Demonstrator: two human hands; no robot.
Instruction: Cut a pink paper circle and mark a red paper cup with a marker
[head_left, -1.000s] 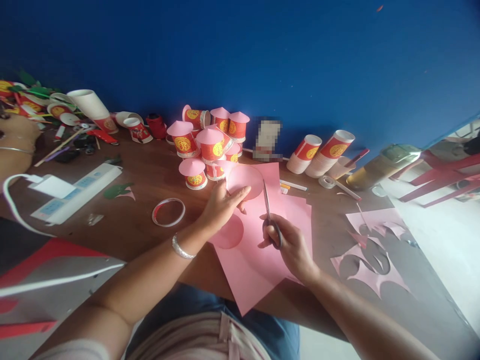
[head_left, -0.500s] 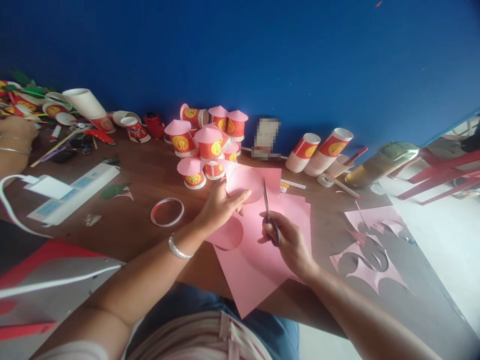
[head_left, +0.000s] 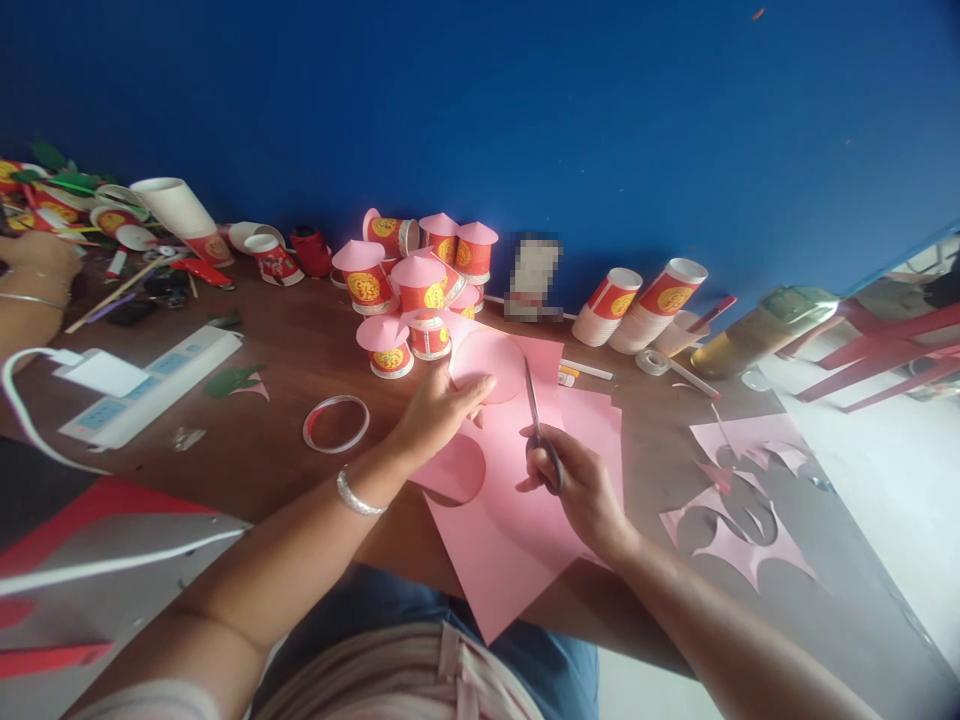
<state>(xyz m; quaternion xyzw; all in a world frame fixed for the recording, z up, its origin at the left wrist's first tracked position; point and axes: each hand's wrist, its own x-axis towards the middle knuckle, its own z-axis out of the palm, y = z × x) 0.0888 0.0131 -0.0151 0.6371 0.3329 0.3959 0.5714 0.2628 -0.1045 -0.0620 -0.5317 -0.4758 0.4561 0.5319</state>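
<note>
"Two bare hands, but how many tools?"

"One: a pair of scissors (head_left: pixel 533 408), gripped by the right hand (head_left: pixel 581 480). The fingers curl around the handles, the blades point away from the body, and the forearm slants in from lower right. I can't tell how far the blades stand apart."

"And the left hand (head_left: pixel 446 405)?"

"Pinching one pink paper piece (head_left: pixel 491 360), thumb on top, other fingers mostly hidden beneath. It shows a round outline, with the blades at its right side. It's held above the pink sheets (head_left: pixel 517 560), near the cone-topped cups (head_left: pixel 420 270)."

"Count those cups?"

"At least five upright, one on its side, others partly hidden. Further right, two cup stacks (head_left: pixel 664 310). Leftward, one ring (head_left: pixel 337 449) and one power strip (head_left: pixel 191 365)."

"Anyone else?"

"One co-worker's hand (head_left: pixel 37 265), far left; I can't tell what it holds."
</note>
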